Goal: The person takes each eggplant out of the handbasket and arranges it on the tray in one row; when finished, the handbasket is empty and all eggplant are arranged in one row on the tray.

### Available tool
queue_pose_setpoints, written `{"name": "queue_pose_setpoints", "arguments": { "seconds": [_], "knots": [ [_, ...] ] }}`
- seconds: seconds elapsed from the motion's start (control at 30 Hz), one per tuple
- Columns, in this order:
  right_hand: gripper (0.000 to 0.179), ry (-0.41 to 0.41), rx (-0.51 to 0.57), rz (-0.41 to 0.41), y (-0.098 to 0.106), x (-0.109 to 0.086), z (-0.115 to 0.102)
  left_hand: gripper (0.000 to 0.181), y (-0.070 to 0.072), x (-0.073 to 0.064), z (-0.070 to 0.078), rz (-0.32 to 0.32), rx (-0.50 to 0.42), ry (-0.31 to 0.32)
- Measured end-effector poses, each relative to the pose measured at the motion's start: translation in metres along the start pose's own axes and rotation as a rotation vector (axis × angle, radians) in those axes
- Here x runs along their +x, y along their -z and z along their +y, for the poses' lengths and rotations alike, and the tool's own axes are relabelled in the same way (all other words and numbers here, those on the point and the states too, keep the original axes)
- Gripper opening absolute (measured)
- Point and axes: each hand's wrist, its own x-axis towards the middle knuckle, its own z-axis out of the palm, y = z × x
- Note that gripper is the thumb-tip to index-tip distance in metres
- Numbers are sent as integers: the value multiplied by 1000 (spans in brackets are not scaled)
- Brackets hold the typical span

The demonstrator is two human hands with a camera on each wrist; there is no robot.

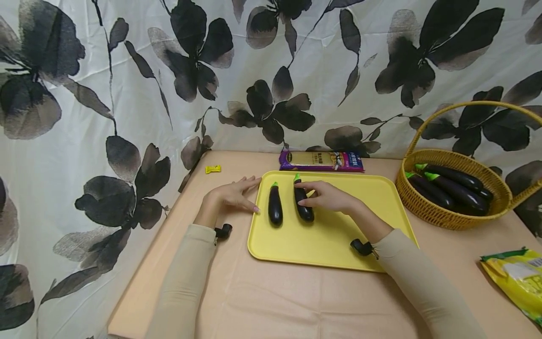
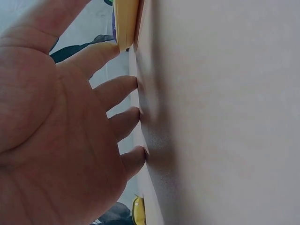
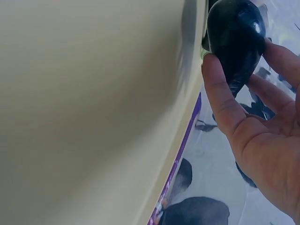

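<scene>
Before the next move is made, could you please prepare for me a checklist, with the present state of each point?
1. Right hand grips the glossy, blackish, green-tipped eggplant: ok, it sits between the fingers.
2. This eggplant rests fully on the yellow rectangular tray: cannot tell.
3. Left hand touches the tray: ok, at its left edge.
4. Other glossy, blackish, green-tipped eggplant lies apart: ok, a gap shows.
5. Round tan woven basket holds more eggplants: ok, several inside.
6. Flat purple packet is off the tray: ok, behind it.
</scene>
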Motion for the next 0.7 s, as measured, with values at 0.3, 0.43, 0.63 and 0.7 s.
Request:
{"name": "queue_pose_setpoints", "arguments": {
  "seconds": [0.3, 0.43, 0.63, 0.7],
  "knots": [
    [61, -13, -23, -53, -12, 13, -4, 123, -2, 0, 0, 4, -2, -8],
    [55, -15, -39, -69, -16, 17, -5, 122, -3, -1, 0, 7, -14, 2],
    [54, -38, -21, -67, -20, 22, -5, 122, -4, 0, -1, 13, 5, -6],
    [55, -40, -2, -67, -21, 23, -5, 122, -4, 0, -1, 14, 7, -6]
  ]
}}
